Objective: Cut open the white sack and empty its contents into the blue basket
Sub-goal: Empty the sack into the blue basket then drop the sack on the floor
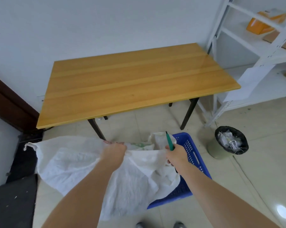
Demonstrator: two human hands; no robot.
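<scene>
A white woven sack (pixel 83 170) hangs over the blue perforated basket (pixel 190 150) on the floor, covering most of it. My left hand (pixel 113 153) grips the sack's upper edge. My right hand (pixel 176 154) clutches the sack's edge too and holds a green-handled cutter (pixel 170 141) pointing up. Crumpled white and green wrappers (pixel 148 142) show in the sack's open mouth above the basket.
A wooden table (pixel 135 83) on dark legs stands just beyond the basket. A bin lined with a black bag (pixel 230 140) full of paper scraps sits to the right. White metal shelving (pixel 254 51) fills the right side. A dark mat (pixel 12 203) lies at left.
</scene>
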